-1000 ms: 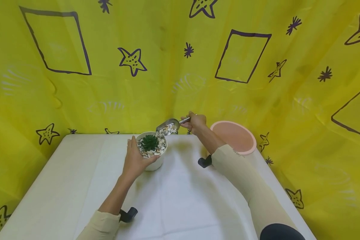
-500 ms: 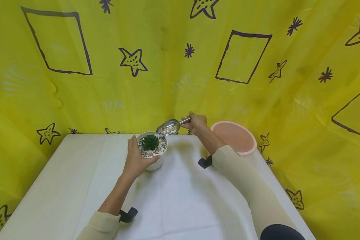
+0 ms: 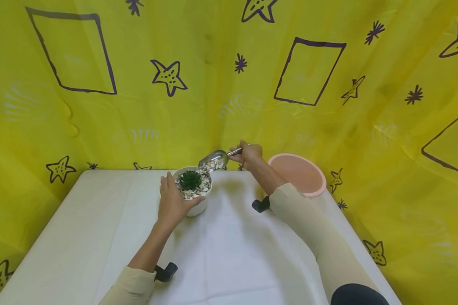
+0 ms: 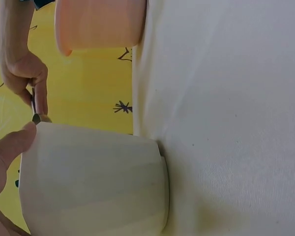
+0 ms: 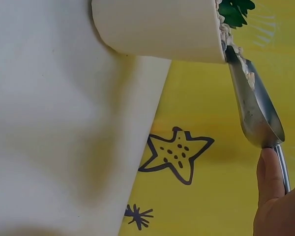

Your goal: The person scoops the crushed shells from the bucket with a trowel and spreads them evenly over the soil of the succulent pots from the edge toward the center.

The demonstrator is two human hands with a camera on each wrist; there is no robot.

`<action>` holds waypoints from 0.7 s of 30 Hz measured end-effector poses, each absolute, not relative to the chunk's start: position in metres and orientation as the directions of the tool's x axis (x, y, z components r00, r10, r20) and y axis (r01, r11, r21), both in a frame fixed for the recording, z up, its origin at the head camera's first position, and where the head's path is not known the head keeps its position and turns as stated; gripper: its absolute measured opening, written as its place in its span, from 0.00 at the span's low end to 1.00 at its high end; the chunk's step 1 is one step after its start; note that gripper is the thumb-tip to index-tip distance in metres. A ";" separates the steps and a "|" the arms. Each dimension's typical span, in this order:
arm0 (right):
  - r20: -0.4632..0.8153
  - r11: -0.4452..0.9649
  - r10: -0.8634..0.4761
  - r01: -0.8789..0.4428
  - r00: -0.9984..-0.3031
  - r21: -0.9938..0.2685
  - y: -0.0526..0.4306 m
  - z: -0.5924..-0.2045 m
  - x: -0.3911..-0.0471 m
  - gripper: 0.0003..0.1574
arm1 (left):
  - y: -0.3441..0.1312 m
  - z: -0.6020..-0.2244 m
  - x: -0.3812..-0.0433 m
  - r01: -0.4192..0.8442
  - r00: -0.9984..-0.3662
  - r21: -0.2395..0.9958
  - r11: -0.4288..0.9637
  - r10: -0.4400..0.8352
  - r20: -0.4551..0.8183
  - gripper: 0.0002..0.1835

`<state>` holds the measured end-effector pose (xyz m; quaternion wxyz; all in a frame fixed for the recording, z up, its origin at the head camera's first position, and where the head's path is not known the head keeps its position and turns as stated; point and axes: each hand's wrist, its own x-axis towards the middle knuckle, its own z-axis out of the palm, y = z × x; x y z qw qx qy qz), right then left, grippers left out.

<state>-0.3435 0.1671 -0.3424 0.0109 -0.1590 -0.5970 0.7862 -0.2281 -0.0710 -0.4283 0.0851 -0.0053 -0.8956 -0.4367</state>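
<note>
A white pot (image 3: pixel 196 208) stands on the table with a green succulent (image 3: pixel 190 180) set among pale pebbles (image 3: pixel 191 195). My left hand (image 3: pixel 172 204) holds the pot at its near left side, thumb across the front of the rim and fingers along the left. In my right hand (image 3: pixel 250 155) is the handle of a metal scoop (image 5: pixel 253 115), its mouth at the pot's far right rim. Pebbles lie in the scoop and reach down to those in the pot. In the left wrist view, the pot's wall (image 4: pixel 93 172) hides most of the scoop.
A pink oval tub (image 3: pixel 322 180) stands at the table's back right, behind my right forearm. The white-covered table (image 3: pixel 233 258) ends just behind the pot, where a yellow curtain (image 3: pixel 198 118) with drawn starfish hangs.
My left wrist has shifted very slightly to the right while the hand stays on the pot. The right hand and the scoop keep nearly the same place.
</note>
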 end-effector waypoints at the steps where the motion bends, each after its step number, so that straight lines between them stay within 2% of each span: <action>1: -0.236 -0.286 0.207 0.172 -0.950 -0.943 0.167 -0.342 -0.344 0.16 | -0.073 -0.428 -0.229 0.093 -0.986 0.780 0.619 -0.054 0.161 0.72; 9: -0.241 -0.280 0.206 0.179 -0.948 -0.943 0.166 -0.342 -0.345 0.16 | -0.092 -0.432 -0.238 0.191 -0.980 0.774 0.603 0.069 0.188 0.69; 15: -0.233 -0.281 0.211 0.169 -0.949 -0.945 0.164 -0.343 -0.346 0.15 | -0.105 -0.431 -0.247 0.220 -0.975 0.780 0.586 0.160 0.155 0.68; 21: -0.235 -0.292 0.215 0.167 -0.948 -0.942 0.163 -0.344 -0.347 0.15 | -0.107 -0.431 -0.248 0.209 -0.976 0.789 0.577 0.169 0.135 0.69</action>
